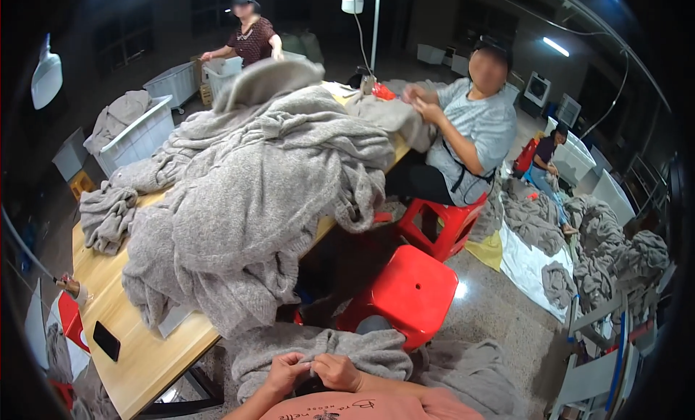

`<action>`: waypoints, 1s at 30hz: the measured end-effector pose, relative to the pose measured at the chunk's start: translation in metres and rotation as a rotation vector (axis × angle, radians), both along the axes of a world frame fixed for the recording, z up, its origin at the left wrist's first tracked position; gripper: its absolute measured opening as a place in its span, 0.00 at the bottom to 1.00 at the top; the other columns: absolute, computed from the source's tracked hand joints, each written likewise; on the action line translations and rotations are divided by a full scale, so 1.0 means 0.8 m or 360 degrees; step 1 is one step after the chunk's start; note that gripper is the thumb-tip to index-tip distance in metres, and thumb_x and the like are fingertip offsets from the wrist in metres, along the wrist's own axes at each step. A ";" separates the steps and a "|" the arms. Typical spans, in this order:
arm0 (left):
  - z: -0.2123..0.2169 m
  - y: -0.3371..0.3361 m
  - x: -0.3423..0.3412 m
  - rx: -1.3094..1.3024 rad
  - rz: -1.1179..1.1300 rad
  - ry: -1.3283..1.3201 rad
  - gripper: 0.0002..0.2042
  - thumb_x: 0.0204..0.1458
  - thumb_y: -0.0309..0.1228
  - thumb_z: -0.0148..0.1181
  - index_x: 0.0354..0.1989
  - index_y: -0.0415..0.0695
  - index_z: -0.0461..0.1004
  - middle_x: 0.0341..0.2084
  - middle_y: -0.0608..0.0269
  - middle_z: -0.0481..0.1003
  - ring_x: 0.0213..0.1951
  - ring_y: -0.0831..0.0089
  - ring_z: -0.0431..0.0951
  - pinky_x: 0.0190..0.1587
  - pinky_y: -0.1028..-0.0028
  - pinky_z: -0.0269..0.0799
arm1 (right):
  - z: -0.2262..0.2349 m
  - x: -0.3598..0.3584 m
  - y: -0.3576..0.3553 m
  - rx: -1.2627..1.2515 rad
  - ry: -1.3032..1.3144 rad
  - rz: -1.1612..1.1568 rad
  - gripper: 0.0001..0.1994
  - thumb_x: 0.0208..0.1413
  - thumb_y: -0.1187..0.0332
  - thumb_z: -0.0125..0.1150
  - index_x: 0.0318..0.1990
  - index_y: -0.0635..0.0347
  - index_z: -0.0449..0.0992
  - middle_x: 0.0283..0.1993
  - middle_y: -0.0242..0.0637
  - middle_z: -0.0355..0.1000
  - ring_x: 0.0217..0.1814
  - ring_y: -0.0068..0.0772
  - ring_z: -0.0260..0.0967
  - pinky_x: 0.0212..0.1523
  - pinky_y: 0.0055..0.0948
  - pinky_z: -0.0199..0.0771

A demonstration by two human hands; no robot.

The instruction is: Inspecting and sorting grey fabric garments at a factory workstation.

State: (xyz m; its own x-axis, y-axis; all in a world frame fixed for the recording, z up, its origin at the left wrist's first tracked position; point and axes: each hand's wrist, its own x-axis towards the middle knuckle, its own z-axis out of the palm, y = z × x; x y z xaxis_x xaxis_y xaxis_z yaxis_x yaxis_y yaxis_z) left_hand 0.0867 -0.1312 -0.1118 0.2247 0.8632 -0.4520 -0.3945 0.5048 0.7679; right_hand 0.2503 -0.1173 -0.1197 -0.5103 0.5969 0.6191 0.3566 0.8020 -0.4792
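Note:
In my lap at the bottom lies a bunched grey knit garment (362, 353). Over its near edge, my left hand (287, 374) is closed in a pinch, thumb against fingers, on a bit of the knit. My right hand (337, 373) is curled closed right beside it, the fingertips of both almost touching. The small piece between the fingers is mostly hidden. In front of me a large heap of grey knit pieces (253, 196) covers much of the wooden table (137, 333).
A phone (106, 341) lies on the table's near left corner. Red stools (413, 293) stand to the right, where a seated co-worker (474, 116) handles grey knit. Another person (253, 40) stands behind the heap. White bins (137, 141) and knit piles on the floor surround the table.

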 end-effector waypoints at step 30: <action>-0.017 -0.019 0.004 0.0625 -0.0027 0.0958 0.02 0.36 0.19 0.61 0.21 0.35 0.75 0.15 0.66 0.73 0.20 0.85 0.68 0.24 0.83 0.65 | -0.030 0.011 -0.002 -0.1386 0.0033 0.0136 0.04 0.41 0.70 0.50 0.24 0.61 0.68 0.16 0.40 0.64 0.20 0.32 0.65 0.22 0.29 0.62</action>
State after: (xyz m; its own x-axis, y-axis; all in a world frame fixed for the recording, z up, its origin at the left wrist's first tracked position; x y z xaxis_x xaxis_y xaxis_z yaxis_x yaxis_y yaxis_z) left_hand 0.0897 -0.1463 -0.1254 0.0490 0.9862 -0.1584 0.1601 0.1488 0.9758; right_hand 0.2591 -0.1187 -0.1435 -0.5687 0.8220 -0.0294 0.2964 0.1716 -0.9395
